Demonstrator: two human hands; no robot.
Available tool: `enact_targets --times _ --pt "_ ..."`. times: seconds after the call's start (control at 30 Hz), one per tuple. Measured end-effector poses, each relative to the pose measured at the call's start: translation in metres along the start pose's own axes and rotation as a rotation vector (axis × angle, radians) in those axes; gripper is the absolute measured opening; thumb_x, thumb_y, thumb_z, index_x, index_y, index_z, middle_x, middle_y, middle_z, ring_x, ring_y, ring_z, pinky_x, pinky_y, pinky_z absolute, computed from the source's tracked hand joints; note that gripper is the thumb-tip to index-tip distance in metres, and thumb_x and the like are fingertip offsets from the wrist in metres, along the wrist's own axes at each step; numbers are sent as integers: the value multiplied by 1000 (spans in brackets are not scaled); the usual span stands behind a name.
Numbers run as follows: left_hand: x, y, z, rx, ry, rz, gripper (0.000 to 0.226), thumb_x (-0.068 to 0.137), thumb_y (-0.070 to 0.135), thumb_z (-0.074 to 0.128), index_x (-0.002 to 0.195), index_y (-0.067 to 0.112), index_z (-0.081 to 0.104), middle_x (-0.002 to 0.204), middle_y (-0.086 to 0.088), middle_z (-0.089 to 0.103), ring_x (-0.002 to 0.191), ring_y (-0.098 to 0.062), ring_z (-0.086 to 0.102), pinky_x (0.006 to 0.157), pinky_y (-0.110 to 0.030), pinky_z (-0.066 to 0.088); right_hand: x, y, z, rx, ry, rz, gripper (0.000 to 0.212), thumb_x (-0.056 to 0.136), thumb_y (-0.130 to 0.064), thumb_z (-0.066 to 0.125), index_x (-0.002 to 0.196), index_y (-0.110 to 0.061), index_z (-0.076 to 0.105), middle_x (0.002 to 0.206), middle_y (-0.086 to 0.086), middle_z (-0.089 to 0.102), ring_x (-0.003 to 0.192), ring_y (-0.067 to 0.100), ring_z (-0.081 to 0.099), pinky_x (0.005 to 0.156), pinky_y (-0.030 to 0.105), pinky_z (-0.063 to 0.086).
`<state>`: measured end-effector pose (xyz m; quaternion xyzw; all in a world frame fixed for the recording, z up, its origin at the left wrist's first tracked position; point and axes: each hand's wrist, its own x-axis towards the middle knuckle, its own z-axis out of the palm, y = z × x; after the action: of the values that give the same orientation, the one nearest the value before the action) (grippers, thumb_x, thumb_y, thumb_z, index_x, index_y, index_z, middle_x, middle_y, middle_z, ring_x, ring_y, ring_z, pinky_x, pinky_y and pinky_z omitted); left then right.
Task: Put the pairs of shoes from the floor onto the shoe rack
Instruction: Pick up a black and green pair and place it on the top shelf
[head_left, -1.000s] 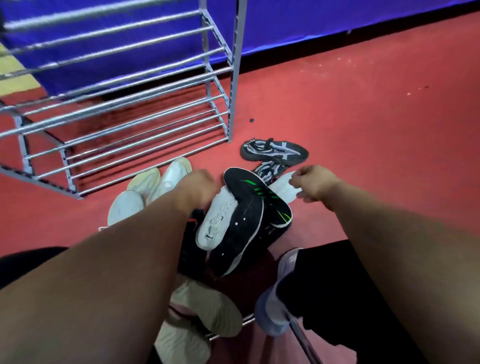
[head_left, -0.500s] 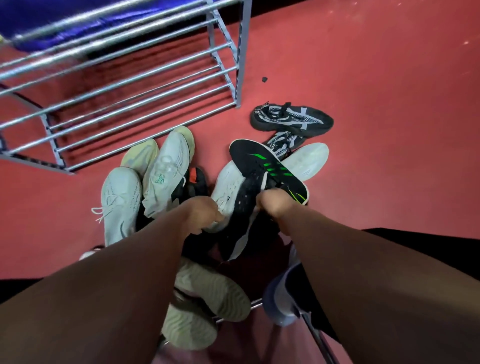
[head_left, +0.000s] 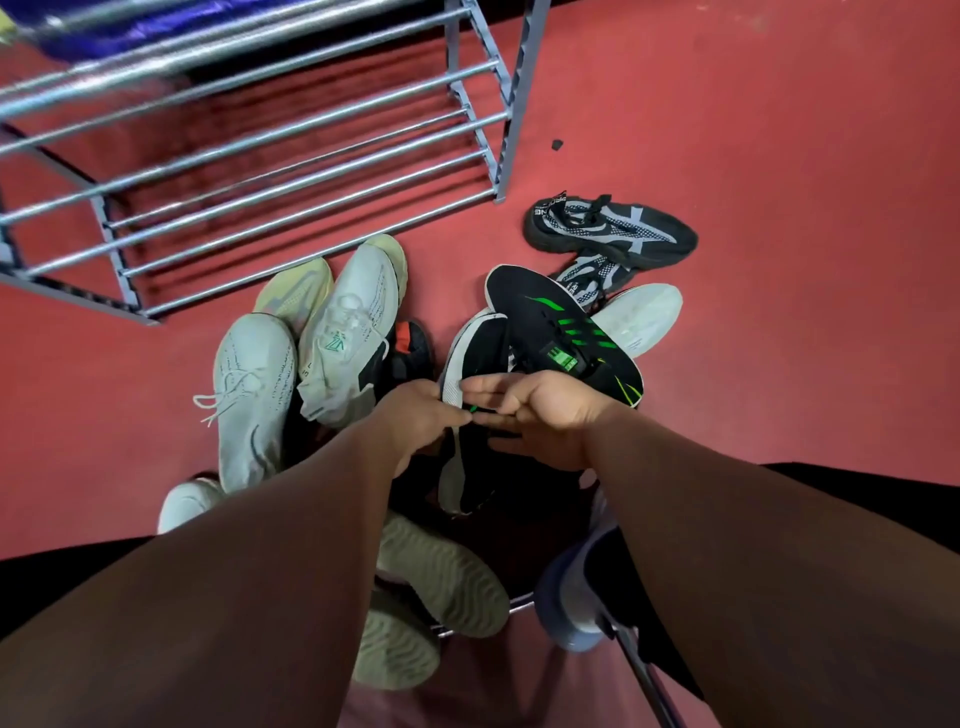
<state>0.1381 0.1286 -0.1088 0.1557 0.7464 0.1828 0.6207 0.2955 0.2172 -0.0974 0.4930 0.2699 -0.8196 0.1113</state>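
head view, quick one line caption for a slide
Left hand and right hand meet on the black-and-green sneakers, white sneakers beside them, metal shoe rack ahead.

Red floor (head_left: 779, 389) lies open right of the shoe rack (head_left: 517, 104) and past the black-and-grey patterned pair (head_left: 613, 234) — a wide way round. Between the rack's front rail and the pale sneakers (head_left: 353, 322) only a narrow strip shows. The middle is crowded: a green-striped black shoe (head_left: 545, 317) lies over a white shoe (head_left: 644, 312), and left hand (head_left: 415, 421) and right hand (head_left: 545, 421) grip a white-soled black shoe (head_left: 478, 353) there.
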Motion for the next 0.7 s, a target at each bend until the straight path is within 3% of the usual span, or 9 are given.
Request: enact_targets --times 0.07,0.13,0.2,0.3,0.37,0.43,0.5,0.57,0.7 --pt "1 0 -2 -58 24 -34 31 87 12 76 117 9 67 82 -10 69 70 -22 63 73 -39 54 0 -2 -2 -23 -5 -9 64 86 1 35 140 -19 60 140 -7 65 135 18 50 108 42 38" --pt "0 1 -4 -76 40 -36 30 89 13 75 117 9 66 101 -18 74 88 -31 72 88 -44 59 2 -2 -3 -26 -23 -20 61 87 0 35 139 -21 60 137 -9 67 134 17 52 106 43 38" --pt "-1 0 -4 -150 59 -14 26 92 12 72 117 7 65 97 -18 71 85 -31 67 86 -39 54 5 -5 -3 7 -2 -45 54 91 -4 38 135 -23 61 132 -9 70 129 19 58 107 46 39" --pt "1 -5 -9 -247 120 29 19 95 12 66 113 4 66 89 -22 65 79 -28 55 77 -41 49 12 -14 -5 102 217 -57 29 94 -10 45 111 -19 66 108 -1 76 98 22 71 103 43 48" --pt "1 -9 -14 -303 193 35 13 97 15 63 107 8 67 97 -25 72 83 -34 67 84 -49 57 13 -12 -9 19 417 -27 19 92 -8 48 96 -15 65 82 4 71 77 24 68 94 43 56" --pt "3 -14 -21 -404 299 26 14 98 18 63 110 12 65 103 -17 75 94 -35 73 89 -47 60 11 -3 -14 -139 479 40 21 91 -9 49 82 -16 65 70 4 64 72 26 62 78 37 54" --pt "5 -22 -32 -491 390 2 22 98 23 64 119 16 59 99 -8 71 89 -27 70 79 -39 58 9 9 -14 -200 446 118 25 95 -17 47 77 -19 64 69 3 57 61 22 52 67 31 43" --pt "4 -31 -47 -482 385 -46 11 100 22 59 108 15 59 90 -6 63 78 -22 63 70 -35 56 11 15 -8 -278 445 187 21 96 -29 47 86 -20 64 74 4 59 57 22 51 66 32 44" --pt "-7 -59 -69 -300 223 -258 19 102 9 49 85 14 56 80 -5 60 66 -18 57 64 -31 48 22 19 17 -534 350 341 14 93 -17 51 101 -11 60 90 14 70 74 30 64 76 40 52"
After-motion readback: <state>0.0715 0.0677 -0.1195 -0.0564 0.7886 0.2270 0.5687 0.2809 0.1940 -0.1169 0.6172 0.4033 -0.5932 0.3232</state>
